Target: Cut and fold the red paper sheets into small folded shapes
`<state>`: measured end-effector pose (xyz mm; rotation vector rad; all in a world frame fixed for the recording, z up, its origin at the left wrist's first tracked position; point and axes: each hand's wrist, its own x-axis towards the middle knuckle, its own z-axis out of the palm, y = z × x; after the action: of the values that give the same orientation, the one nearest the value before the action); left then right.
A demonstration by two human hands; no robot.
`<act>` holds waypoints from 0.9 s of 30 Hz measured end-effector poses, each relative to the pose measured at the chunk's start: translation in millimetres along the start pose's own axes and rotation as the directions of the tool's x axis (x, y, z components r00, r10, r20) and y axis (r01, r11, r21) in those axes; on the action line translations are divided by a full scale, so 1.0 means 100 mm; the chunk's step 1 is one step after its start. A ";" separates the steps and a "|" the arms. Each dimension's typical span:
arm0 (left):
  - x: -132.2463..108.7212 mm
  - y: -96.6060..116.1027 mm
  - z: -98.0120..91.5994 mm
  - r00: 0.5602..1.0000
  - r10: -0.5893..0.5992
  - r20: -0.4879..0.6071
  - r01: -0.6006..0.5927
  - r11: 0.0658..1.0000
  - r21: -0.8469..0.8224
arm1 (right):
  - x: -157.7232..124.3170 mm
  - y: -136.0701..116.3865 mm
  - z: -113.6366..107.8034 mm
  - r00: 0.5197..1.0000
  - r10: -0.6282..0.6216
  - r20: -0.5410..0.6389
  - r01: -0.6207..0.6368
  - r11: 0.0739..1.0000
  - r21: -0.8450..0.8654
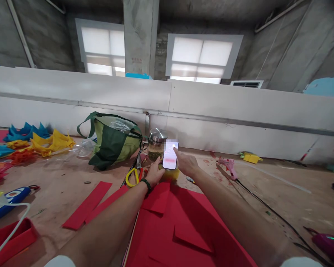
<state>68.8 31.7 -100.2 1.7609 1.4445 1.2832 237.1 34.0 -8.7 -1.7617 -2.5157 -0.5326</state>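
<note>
A lit smartphone (169, 160) stands upright in front of a glass jar with a steel lid (158, 135). My left hand (155, 173), wearing a dark beaded bracelet, grips the phone's lower left edge; part of its fingers is hidden. My right hand (187, 164) is at the phone's right side, one finger stretched out onto the screen and nothing visible held in it. Under the phone shows a blurred yellow thing (171, 174). Scissors with yellow and red handles (132, 177) lie left of my left hand. Red sheets (183, 215) spread beneath my forearms.
A green bag (114, 142) stands left of the jar. A pink glue gun (230, 168) with a black cord and a yellow block (250, 158) lie to the right. Red strips (89, 205) and yellow cut pieces (52, 142) are at left. A white wall (211, 126) borders the table's back.
</note>
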 end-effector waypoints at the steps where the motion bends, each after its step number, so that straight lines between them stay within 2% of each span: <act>1: 0.00 -0.01 0.00 1.000 0.000 -0.001 -0.001 1.000 -0.010 | 0.00 0.00 0.01 1.000 0.006 0.003 -0.006 1.000 0.003; 13: 0.05 -0.14 0.08 0.999 0.024 -0.038 -0.028 0.994 -0.102 | -0.14 -0.16 0.24 0.999 0.004 0.035 -0.004 1.000 0.009; 21: 0.06 -0.15 0.07 0.999 0.028 -0.036 -0.031 0.997 -0.074 | 0.24 -0.02 0.04 0.997 0.082 -0.014 -0.082 0.997 -0.011; 27: 0.05 -0.15 0.06 0.999 0.036 -0.029 -0.038 0.998 -0.048 | 0.42 -0.07 -0.05 0.997 0.070 -0.016 -0.071 0.997 -0.026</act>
<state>67.3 42.0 -113.4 1.7517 1.3899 1.3562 215.0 68.3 3.6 -1.8402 -2.4370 -0.5754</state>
